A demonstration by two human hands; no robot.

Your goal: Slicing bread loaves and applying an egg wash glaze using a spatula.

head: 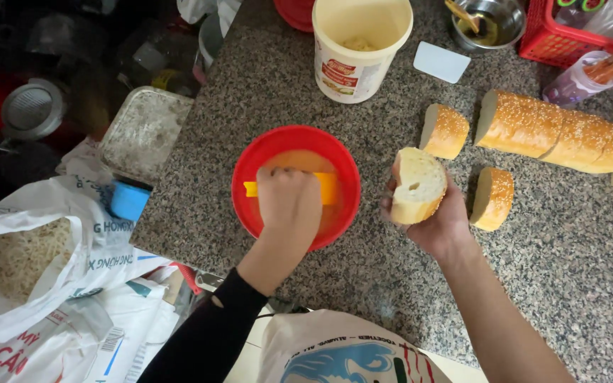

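Head view looks straight down on a slice of bread [418, 184], cut face up, gripped from beneath by the right hand [440, 220], whose fingers curl round its crust and hold it over the counter just right of a red bowl [250, 163]. The left hand [289, 202] is clenched over the bowl, closed on a yellow scraper [328, 187] whose ends stick out on either side of the fist; the bowl holds an orange-tinted spread or liquid, though what it is cannot be told. Two more cut pieces [444, 130] [493, 198] lie on the speckled stone counter [555, 255] close to the held slice, and the long seeded loaf [555, 132] rests further right. Behind the bowl stands a cream tub [360, 46] with some pale filling left at the bottom, beside a flat white card [441, 62], a steel bowl [487, 23] and a red basket [558, 35]. To the left, plastic bags [51, 269] crowd the counter edge. The likeliest slip seems to be the bowl sliding or tipping if the fist presses hard on one side, as nothing steadies it. The soft slice could also crush or drop if the grip tightens or loosens.
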